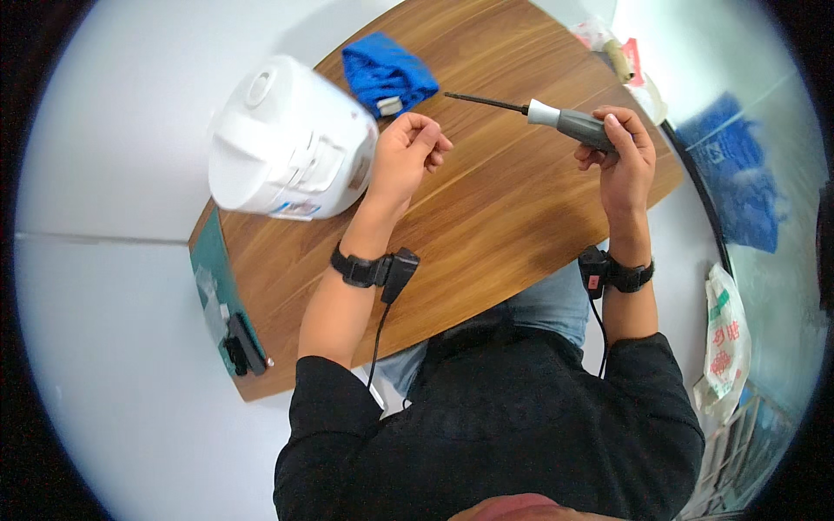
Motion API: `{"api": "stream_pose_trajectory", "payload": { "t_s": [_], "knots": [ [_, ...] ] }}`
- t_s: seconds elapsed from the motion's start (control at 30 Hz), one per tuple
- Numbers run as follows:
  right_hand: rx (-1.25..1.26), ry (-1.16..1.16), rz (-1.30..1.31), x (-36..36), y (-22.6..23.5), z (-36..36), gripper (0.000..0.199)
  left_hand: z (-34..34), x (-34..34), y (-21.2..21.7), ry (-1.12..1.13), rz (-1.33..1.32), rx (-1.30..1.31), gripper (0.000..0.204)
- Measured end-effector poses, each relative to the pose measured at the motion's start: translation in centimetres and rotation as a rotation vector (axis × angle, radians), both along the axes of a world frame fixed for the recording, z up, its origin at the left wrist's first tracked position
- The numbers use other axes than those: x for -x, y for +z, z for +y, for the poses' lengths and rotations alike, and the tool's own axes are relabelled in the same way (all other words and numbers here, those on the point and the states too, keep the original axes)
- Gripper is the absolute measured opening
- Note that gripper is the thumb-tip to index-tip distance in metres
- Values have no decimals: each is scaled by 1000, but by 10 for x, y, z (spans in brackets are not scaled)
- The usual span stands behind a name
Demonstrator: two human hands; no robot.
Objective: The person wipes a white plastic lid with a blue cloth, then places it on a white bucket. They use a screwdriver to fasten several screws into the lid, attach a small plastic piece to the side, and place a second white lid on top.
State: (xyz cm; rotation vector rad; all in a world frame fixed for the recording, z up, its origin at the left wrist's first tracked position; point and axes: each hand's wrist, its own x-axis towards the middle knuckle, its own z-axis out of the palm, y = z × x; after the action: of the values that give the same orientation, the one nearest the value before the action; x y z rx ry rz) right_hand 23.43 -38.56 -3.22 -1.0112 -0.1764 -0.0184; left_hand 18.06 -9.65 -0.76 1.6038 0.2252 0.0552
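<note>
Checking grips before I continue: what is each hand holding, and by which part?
Right hand grips the screwdriver by its grey handle. Left hand is curled; whether it holds anything cannot be told.

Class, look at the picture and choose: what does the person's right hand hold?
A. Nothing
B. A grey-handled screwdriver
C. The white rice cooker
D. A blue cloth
B: the right hand grips the grey handle of the screwdriver, whose dark shaft points left over the table; the blue cloth and rice cooker lie apart from it.
</note>
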Motion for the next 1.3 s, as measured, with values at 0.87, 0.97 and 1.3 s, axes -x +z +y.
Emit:
{"api": "stream_pose_trajectory", "payload": {
  "t_s": [0.87, 0.97, 1.3],
  "knots": [
    [173, 142, -207, 45, 18, 41, 15, 27, 74, -5, 204, -32, 349, 17],
    [179, 129, -207, 49, 19, 41, 15, 25, 75, -5, 200, -56, 347, 17],
    [162, 141, -259, 51, 17, 40, 14, 25, 75, -7, 212, -88, 344, 20]
  ]
}}
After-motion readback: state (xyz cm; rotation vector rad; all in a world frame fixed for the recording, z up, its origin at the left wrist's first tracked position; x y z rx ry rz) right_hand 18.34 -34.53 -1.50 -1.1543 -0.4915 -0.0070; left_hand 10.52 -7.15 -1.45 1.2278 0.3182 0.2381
